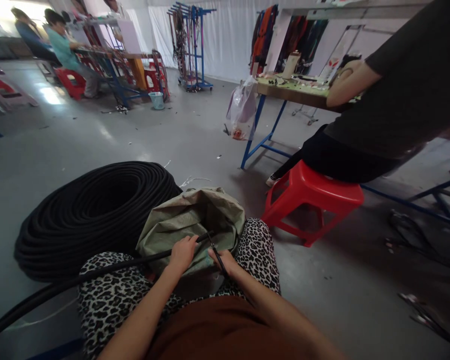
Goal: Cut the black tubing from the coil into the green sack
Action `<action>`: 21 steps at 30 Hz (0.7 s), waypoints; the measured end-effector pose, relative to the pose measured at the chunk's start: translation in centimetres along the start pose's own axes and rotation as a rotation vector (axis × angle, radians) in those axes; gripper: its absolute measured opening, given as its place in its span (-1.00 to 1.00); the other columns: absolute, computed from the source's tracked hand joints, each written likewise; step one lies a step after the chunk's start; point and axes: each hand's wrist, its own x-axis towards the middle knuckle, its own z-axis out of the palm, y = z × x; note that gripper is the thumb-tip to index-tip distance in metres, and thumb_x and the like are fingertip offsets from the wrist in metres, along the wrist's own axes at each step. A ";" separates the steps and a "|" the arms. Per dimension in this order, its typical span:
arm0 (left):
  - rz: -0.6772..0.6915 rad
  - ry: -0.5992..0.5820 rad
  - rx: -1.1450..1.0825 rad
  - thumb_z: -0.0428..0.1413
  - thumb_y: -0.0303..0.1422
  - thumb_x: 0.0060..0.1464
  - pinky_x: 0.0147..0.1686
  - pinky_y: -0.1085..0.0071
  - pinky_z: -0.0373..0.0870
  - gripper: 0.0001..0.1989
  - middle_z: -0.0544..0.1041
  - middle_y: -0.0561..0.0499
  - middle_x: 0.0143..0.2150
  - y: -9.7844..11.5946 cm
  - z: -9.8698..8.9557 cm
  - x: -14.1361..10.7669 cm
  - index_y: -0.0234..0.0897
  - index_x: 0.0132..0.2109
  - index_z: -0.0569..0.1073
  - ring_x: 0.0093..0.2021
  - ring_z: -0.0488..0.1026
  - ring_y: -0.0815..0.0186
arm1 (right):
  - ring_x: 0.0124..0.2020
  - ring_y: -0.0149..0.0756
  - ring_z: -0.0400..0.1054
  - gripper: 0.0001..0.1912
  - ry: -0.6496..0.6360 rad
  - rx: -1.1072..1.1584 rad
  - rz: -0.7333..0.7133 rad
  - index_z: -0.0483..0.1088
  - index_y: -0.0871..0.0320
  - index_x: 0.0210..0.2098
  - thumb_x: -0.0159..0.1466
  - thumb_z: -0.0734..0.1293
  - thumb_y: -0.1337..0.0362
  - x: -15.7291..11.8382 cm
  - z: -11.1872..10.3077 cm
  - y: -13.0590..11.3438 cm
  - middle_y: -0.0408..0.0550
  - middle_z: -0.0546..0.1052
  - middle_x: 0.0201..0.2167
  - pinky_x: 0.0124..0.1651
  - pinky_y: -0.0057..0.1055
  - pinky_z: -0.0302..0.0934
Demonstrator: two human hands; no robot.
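A black cord [108, 270] runs from the lower left across my lap, and my left hand [183, 254] is closed around it near its end. My right hand [225, 262] grips a dark, slim tool [218, 256], whose thin tip meets the cord just beyond my left fingers; it looks like scissors. Both hands are over the near side of an open green woven sack [161, 225] between my knees. On the floor at the left, beside the sack, lies a large coil of black cord [60, 220].
A red stool [311, 192] with a seated person [390, 110] stands at the right, by a worktable [292, 92] with blue legs. A plastic bag [242, 107] hangs from its corner. Further back are a blue rack [197, 50], a small bin [157, 100] and other seated people.
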 end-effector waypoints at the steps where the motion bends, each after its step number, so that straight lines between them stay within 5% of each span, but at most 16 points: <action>1: 0.001 -0.005 0.005 -0.15 -0.31 0.28 -0.16 0.39 0.27 -0.64 0.50 -0.06 -0.09 0.0 0.0 0.0 -0.13 0.16 0.33 -0.08 0.45 0.27 | -0.66 -0.47 0.14 -0.40 0.004 -0.025 -0.014 0.36 0.26 -0.58 0.24 0.23 -0.18 -0.1 -0.1 0.0 -0.21 0.20 -0.74 -0.57 -0.53 0.03; 13: 0.064 -0.057 0.039 -0.11 -0.33 0.27 -0.11 0.38 0.29 -0.63 0.52 -0.08 -0.07 -0.1 -0.9 0.1 -0.14 0.17 0.34 -0.07 0.46 0.25 | -0.74 -0.46 0.11 -0.47 -0.095 0.199 0.180 0.31 0.20 -0.51 0.28 0.21 -0.15 -1.0 -0.2 -1.1 -0.24 0.19 -0.74 -0.68 -0.53 0.02; 21: 0.023 -0.076 -0.003 -0.15 -0.32 0.27 -0.11 0.38 0.31 -0.61 0.51 -0.10 -0.04 0.0 -0.4 0.4 -0.16 0.18 0.33 -0.05 0.46 0.25 | -0.65 -0.47 0.16 -0.40 -0.002 -0.082 0.000 0.41 0.29 -0.54 0.28 0.21 -0.14 -0.4 -0.3 -0.3 -0.16 0.27 -0.72 -0.58 -0.55 0.02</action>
